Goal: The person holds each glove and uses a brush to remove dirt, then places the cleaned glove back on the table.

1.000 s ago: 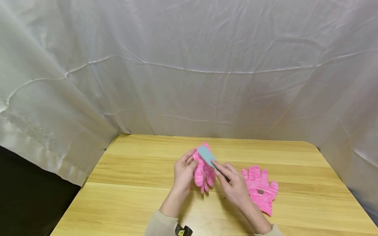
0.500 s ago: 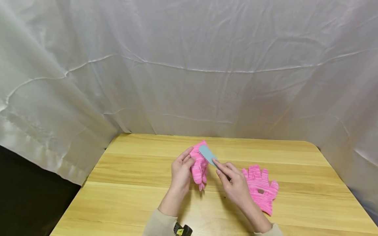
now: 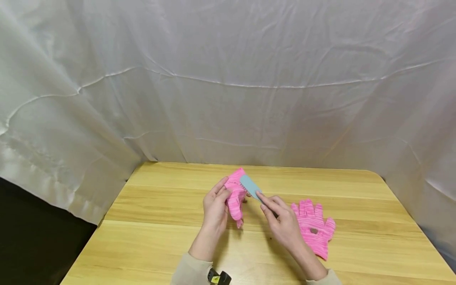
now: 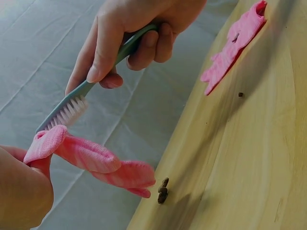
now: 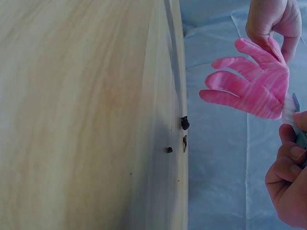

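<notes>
A pink knitted glove (image 3: 234, 198) is pinched by my left hand (image 3: 215, 208), thumb on the near side, its fingers dangling over the table. My right hand (image 3: 283, 221) grips the dark handle of a blue-green brush (image 3: 250, 185), index finger laid along its back. White bristles (image 4: 69, 112) meet the glove near its cuff in the left wrist view. From the right wrist, the held glove (image 5: 254, 84) shows its fingers spread, with the bristles at its edge. Another pink glove (image 3: 322, 241) lies flat on the table beside my right forearm, with a brown spot (image 3: 314, 230) on it.
Dark brown crumbs (image 4: 163, 190) lie on the wooden table (image 3: 160, 237) below the held glove, with a smaller bit (image 4: 241, 94) nearer the flat glove. Grey cloth (image 3: 228, 118) hangs behind the table's back edge and along the sides.
My left hand has shifted slightly left and turned the glove, so its fingers now bunch together in the head view. The brush has barely moved. Dark bits now show on the table behind the glove.
</notes>
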The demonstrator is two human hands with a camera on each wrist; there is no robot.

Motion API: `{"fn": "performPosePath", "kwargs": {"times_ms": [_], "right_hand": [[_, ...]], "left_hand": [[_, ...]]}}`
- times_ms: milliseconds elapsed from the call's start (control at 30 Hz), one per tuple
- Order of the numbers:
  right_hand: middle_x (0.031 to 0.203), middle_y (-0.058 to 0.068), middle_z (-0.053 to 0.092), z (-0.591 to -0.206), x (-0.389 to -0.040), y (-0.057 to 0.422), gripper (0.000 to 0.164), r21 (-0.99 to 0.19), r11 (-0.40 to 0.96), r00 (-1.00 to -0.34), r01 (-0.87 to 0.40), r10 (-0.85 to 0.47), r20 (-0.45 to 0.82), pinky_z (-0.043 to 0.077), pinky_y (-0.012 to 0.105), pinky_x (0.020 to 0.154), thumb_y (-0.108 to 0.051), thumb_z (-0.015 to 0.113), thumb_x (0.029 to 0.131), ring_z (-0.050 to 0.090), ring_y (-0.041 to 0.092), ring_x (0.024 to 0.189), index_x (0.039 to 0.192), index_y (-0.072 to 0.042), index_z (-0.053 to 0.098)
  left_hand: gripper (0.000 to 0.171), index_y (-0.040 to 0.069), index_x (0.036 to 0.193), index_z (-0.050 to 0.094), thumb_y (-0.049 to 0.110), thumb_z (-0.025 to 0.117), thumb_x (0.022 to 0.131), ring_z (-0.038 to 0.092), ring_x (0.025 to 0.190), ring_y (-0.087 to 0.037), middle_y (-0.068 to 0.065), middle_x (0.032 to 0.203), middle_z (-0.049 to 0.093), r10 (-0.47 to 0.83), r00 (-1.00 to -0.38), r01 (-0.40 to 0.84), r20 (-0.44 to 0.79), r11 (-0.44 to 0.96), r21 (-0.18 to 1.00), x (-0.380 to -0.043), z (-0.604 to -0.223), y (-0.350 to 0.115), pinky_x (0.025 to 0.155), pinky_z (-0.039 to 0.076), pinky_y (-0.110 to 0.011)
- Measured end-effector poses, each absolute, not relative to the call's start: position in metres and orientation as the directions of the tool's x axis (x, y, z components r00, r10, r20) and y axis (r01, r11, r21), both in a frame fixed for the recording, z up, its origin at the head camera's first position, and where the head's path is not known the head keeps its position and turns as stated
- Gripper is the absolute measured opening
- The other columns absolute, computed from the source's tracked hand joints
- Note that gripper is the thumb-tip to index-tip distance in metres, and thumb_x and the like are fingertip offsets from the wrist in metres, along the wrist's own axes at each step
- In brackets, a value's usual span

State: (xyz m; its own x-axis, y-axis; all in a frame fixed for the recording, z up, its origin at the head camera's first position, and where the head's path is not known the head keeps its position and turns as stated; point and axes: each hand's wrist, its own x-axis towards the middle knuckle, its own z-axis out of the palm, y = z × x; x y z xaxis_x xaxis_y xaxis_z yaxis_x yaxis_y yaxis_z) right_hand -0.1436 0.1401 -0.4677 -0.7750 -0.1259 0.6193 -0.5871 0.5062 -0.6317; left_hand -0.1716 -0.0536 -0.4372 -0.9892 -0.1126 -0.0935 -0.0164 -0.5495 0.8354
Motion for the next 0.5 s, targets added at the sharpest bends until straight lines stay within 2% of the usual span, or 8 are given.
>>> {"fn": "performPosePath", "kwargs": {"times_ms": [133,500], "right_hand": [[0.096,0.005,0.070,-0.4686,-0.1439,0.1408,0.041,-0.632,0.508,-0.776,-0.586,-0.128,0.617,0.041,0.018,0.047,-0.001,0.068,0.097,0.042,-0.001,0.061,0.136,-0.013,0.070],[0.095,-0.002,0.068,-0.4706,-0.1461,0.1428,0.039,-0.626,0.523,-0.776,-0.578,-0.115,0.620,0.041,0.018,0.048,-0.003,0.068,0.098,0.042,-0.001,0.061,0.135,-0.013,0.070]], "left_hand": [[0.052,-0.008,0.147,0.049,-0.012,0.051,0.096,0.046,0.144,-0.037,-0.030,0.154,0.045,-0.123,-0.988,-0.010,-0.094,-0.554,0.832,-0.1718,-0.4377,-0.0535,0.107,0.052,-0.026],[0.052,-0.010,0.147,0.047,-0.014,0.051,0.096,0.044,0.146,-0.038,-0.031,0.155,0.043,-0.176,-0.981,0.037,-0.080,-0.574,0.818,-0.1736,-0.4355,-0.0560,0.107,0.051,-0.025]]}}
